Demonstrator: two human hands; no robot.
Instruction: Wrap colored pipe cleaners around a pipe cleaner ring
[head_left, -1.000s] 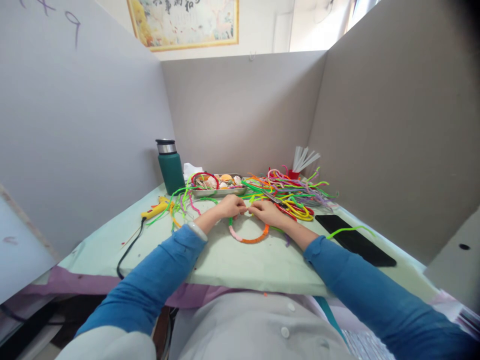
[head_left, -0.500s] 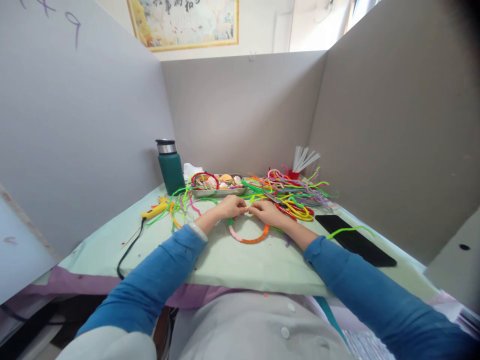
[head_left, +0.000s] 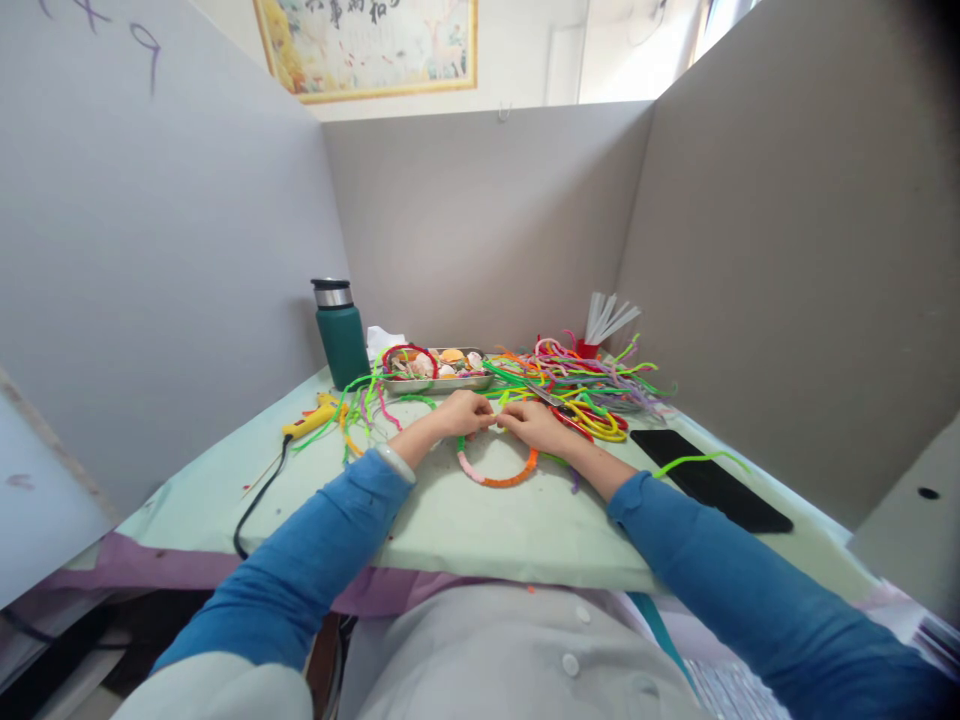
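A ring wrapped in fuzzy pipe cleaners [head_left: 504, 482] lies toward me on the pale green tabletop, with green, pink and orange sections showing. At its far side, my left hand [head_left: 461, 413] pinches with thumb and fingertips. My right hand [head_left: 534, 426] pinches close beside it, the two sets of fingertips almost meeting. A small pale yellow bit shows between them, and the fingers hide the rest of the ring's far part. Just beyond my right hand lie scissors [head_left: 546, 394] among yellow and red pipe cleaners [head_left: 600, 420].
A metal tray [head_left: 450, 383] of shells stands at the back, beside a green bottle [head_left: 343, 345]. At left lies a yellow glue gun [head_left: 311, 421] with a black cord. A red cup [head_left: 587, 349] holds white glue sticks. At right, a black phone [head_left: 709, 480] lies under a lime pipe cleaner.
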